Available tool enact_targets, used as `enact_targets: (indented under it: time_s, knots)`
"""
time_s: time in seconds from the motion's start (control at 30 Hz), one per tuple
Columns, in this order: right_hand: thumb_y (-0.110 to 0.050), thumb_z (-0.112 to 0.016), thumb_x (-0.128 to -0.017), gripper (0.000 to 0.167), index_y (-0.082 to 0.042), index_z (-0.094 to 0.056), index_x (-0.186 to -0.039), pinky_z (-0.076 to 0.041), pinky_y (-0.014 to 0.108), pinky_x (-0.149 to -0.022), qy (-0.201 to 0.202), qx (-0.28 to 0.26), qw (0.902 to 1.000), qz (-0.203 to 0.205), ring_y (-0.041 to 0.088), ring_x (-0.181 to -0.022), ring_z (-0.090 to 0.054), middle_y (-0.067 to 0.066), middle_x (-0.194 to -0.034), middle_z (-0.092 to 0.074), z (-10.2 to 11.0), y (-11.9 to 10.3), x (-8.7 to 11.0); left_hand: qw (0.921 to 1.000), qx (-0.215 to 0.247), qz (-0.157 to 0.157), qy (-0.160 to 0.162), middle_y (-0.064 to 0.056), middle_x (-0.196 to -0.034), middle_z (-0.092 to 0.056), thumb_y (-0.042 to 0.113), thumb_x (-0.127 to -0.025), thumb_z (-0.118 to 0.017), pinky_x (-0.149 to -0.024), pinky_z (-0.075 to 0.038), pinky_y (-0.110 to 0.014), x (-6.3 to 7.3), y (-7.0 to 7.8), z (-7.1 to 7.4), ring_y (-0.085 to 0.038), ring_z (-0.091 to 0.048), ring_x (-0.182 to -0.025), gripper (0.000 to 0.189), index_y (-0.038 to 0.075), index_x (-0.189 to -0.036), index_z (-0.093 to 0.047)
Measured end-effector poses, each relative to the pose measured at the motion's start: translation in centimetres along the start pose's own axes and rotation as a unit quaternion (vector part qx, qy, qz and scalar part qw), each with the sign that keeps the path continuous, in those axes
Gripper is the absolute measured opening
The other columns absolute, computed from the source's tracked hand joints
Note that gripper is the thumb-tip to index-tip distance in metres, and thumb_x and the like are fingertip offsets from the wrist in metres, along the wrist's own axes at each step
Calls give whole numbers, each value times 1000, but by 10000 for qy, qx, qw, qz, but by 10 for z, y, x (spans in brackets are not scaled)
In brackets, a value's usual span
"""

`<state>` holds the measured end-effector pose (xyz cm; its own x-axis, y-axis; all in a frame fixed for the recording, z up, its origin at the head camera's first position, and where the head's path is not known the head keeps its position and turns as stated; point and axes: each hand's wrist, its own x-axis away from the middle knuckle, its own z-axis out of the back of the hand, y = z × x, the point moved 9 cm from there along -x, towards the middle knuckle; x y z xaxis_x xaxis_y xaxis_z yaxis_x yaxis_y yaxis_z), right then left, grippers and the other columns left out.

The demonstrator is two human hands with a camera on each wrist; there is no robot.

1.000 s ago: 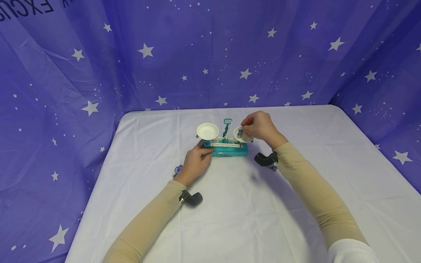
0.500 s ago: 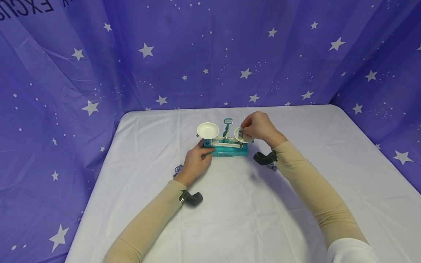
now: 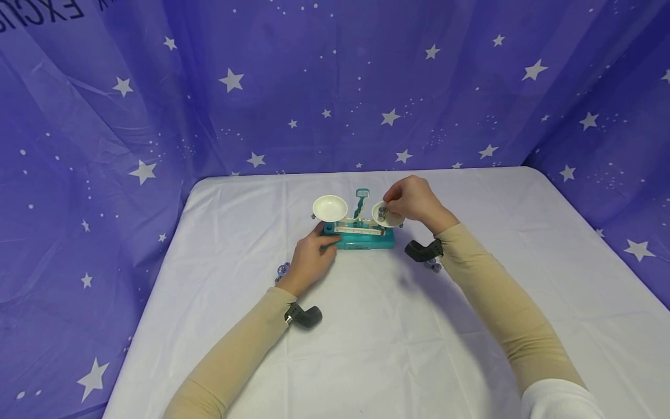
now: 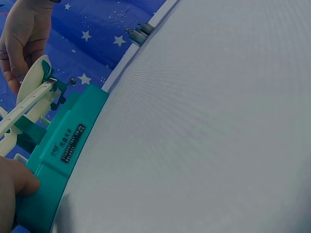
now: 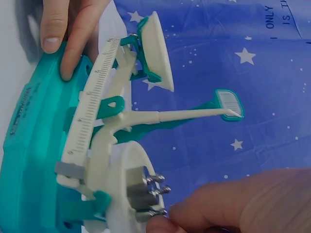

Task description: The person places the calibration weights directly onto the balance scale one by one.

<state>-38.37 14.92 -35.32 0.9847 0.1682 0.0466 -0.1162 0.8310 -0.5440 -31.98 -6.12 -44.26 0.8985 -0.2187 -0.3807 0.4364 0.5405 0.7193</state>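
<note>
A small teal balance scale (image 3: 366,241) stands on the table with two white pans. My left hand (image 3: 312,263) holds the left end of its base, the thumb (image 4: 25,180) lying on the front face. At the right pan (image 3: 395,222), my right hand (image 3: 417,201) pinches the knob of a metal weight (image 5: 145,214). Other metal weights (image 5: 138,187) stand beside it in that pan. The left pan (image 3: 330,208) is bare and sits higher than the right one. In the right wrist view the pointer (image 5: 184,115) reaches the small scale plate (image 5: 228,103).
Metal weights (image 4: 140,34) stand on the white-covered table to the right, partly behind the right wrist's camera in the head view. Small shiny pieces (image 3: 283,269) lie left of the left hand. A starry blue curtain (image 3: 361,87) hangs behind.
Almost nothing differs. Both hands keep their places at the balance scale, and the right hand stays at the weights in the right pan.
</note>
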Motion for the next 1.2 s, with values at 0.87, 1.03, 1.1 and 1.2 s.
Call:
enact_targets:
  time_s: [0.87,1.03,1.1,1.2]
  knots:
    - [-21,-71,-92,29,-1,-74,-114,-53,20,-70,263,-369,9961,-754,2,-74,-70,4,-93,-80,66,102,71,10000,42,-20,-17,-29,-149,-51,7,-88,-65,-110,-48,-52,0,-1,1,-42,-56,-134,28,2,-113,-77]
    - [-22,-72,-93,32,-2,-72,-117,-54,21,-72,255,-426,9951,-854,3,-77,-70,5,-97,-80,61,124,87,10000,-4,21,-15,-29,-149,-51,7,-88,-65,-110,-48,-52,0,-2,0,-43,-56,-134,28,2,-113,-77]
    - [-24,-72,-93,34,-3,-72,-119,-53,23,-73,270,-447,9948,-877,2,-79,-69,5,-99,-79,57,132,94,10000,-19,26,-16,-30,-149,-51,7,-88,-65,-110,-48,-52,0,-2,0,-43,-56,-134,28,2,-113,-78]
    - [-27,-73,-92,38,-3,-71,-122,-51,23,-75,344,-507,9941,-894,-1,-80,-66,8,-103,-78,50,144,104,10000,-20,31,-34,-30,-149,-51,8,-88,-65,-110,-48,-52,0,-2,-1,-43,-56,-134,28,2,-113,-78]
